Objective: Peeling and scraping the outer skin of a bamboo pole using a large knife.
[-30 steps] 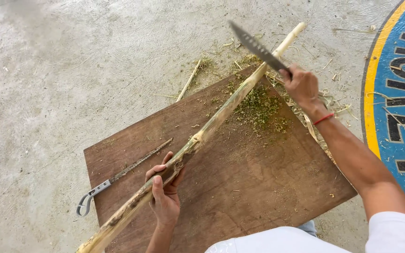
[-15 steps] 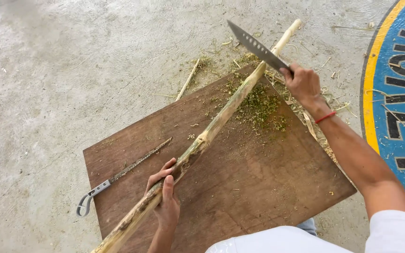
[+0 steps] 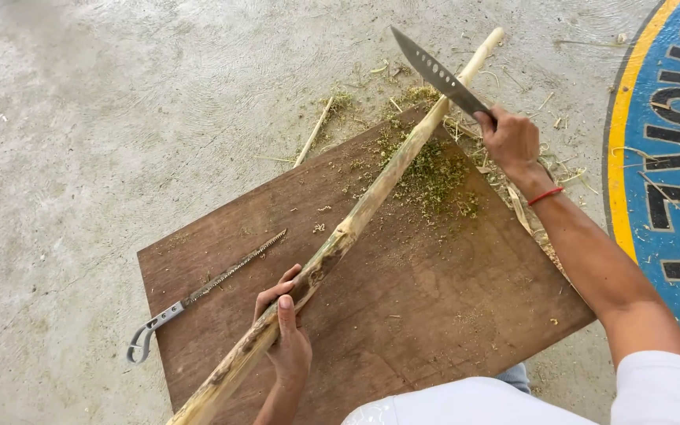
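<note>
**Blade raised over a braced bamboo pole**

Here the left hand (image 3: 286,334) is closed around the lower part of a long bamboo pole (image 3: 371,201), thumb lying along the top, which pins the stalk at a slant across a brown wooden board (image 3: 434,315). The pole runs from the bottom edge of the view up to the right, its pale cut tip reaching past the board's far edge over the concrete floor (image 3: 104,118). That grip low on the stalk keeps the fingers well apart from the stretch being worked. The right hand (image 3: 509,140) is clenched on the handle of a broad chopping knife (image 3: 434,72), held lifted above the upper part of the pole with the blade pointing up and left; a red band sits on that wrist.

Green shavings (image 3: 434,177) lie heaped on the board beside the pole's upper half, and some spill over the far edge. A slim toothed saw (image 3: 206,287) rests along the board's left edge, its handle overhanging the floor, clear of both hands. A painted blue and yellow circle (image 3: 663,134) borders the right side. Open concrete spreads to the left and beyond.
</note>
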